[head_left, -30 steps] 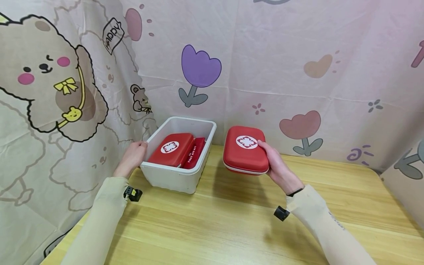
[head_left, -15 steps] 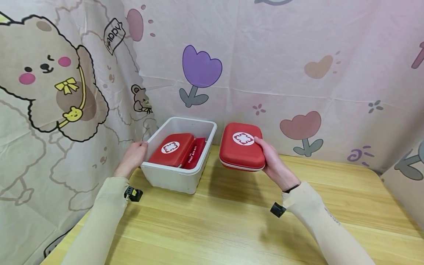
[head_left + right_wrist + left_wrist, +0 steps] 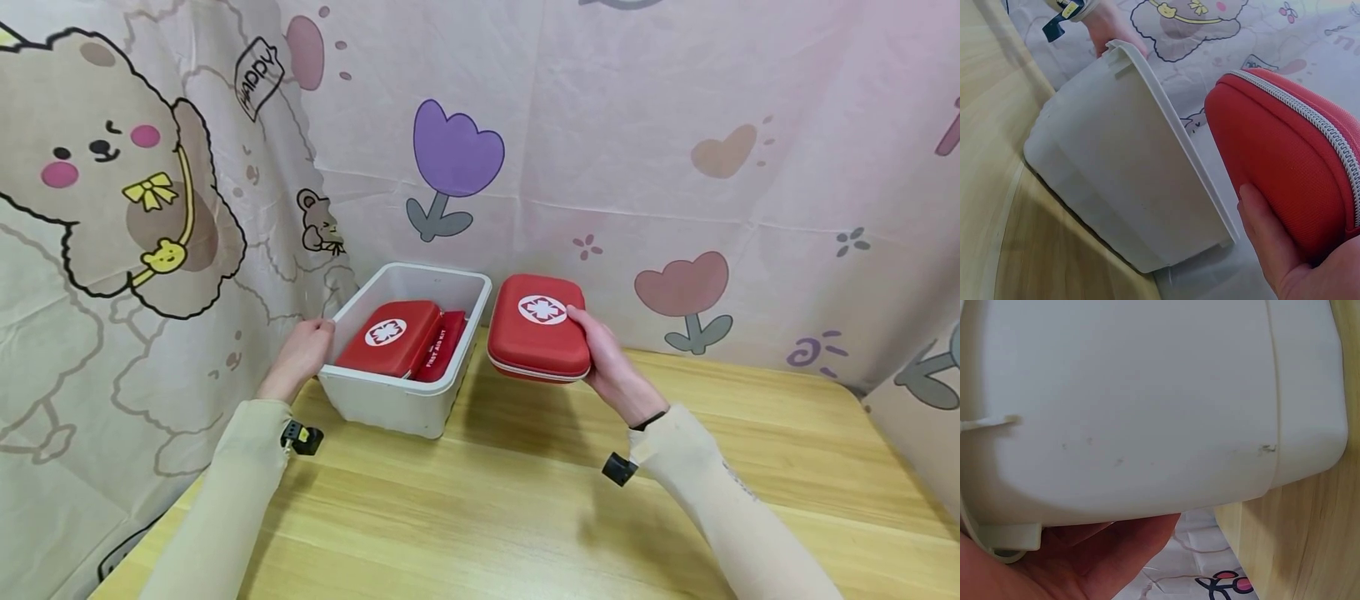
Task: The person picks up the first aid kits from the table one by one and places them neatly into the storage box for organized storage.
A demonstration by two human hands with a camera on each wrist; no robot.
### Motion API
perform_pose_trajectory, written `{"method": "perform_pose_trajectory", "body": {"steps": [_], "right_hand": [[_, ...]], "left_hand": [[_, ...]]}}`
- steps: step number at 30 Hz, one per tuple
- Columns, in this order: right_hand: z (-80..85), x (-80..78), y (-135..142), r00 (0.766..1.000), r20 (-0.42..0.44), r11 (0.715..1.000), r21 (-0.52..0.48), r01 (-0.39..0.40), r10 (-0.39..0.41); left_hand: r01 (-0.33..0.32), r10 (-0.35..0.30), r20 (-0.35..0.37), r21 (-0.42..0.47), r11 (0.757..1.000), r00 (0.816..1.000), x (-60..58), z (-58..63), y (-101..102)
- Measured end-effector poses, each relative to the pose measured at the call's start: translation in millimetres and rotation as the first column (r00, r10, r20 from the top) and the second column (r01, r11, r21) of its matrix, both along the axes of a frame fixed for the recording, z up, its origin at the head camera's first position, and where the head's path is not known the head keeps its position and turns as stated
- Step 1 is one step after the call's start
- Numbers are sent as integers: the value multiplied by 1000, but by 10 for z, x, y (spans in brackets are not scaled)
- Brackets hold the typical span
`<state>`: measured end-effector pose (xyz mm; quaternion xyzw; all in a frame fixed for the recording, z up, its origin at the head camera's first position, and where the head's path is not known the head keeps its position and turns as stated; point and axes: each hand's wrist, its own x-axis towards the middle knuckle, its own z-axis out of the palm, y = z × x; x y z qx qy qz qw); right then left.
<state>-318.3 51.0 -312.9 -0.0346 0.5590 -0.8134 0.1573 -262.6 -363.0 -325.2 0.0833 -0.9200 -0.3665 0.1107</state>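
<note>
In the head view my right hand (image 3: pixel 611 367) holds a red zippered first aid case (image 3: pixel 540 337) by its right side, thumb on top beside the white emblem. The case hangs above the table, just right of a white plastic bin (image 3: pixel 390 404). My left hand (image 3: pixel 302 354) grips the bin's left rim. Inside the bin lie a second red case (image 3: pixel 397 354) and a flat red first aid kit pouch (image 3: pixel 442 350). In the right wrist view, fingers (image 3: pixel 1266 234) support the underside of the held case (image 3: pixel 1272 150), whose grey zipper is closed.
The bin stands on a wooden table (image 3: pixel 480 517), close to a printed curtain (image 3: pixel 600 167) at the back and another at the left. Bare wood stretches in front of the bin and to its right.
My right hand has carried the red case leftward and slightly up, closer to the bin. The left hand and the bin have stayed in place.
</note>
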Motion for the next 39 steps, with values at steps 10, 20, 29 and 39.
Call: {"method": "perform_pose_trajectory", "body": {"steps": [10,20,29,39], "right_hand": [[20,-44,-99,1000,-23,1000,1,-19,19],[48,-60,-195,1000,-5,1000,9,-8,8],[69,-76,-311,1000,-7,1000,21,-18,18],[101,-93,-387,1000,-1,1000,27,-4,4]], "left_hand": [[-8,8,3,0,1000,1000,-13,3,-8],[-5,5,-1,-6,1000,1000,-11,24,3],[-3,3,21,23,1000,1000,16,3,7],[-10,9,30,39,999,1000,1,3,5]]}}
